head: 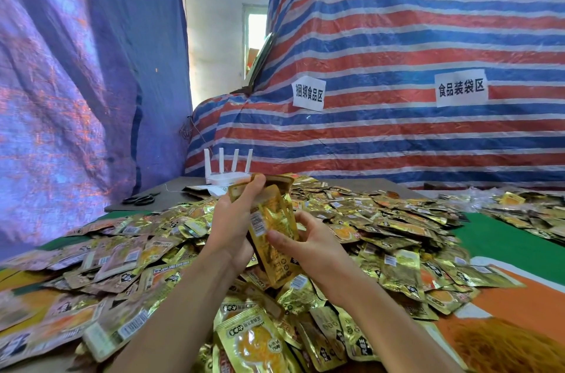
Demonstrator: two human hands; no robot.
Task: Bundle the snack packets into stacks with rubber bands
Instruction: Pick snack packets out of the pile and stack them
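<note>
Two arms on record. Left forearm (171, 311) at 7 o'clock and right forearm (382, 320) at 5 o'clock, both bare along their full visible length. Left hand (229, 219) and right hand (308, 241) bare. Fingernail detail too blurred to assess.

White router (227, 178), four antennas up, at far edge of desk (172, 189); black scissors (141, 199) left of it. Striped tarp (397, 36) behind with two paper signs (308, 93). Blue tarp (76, 67) hangs left.
</note>
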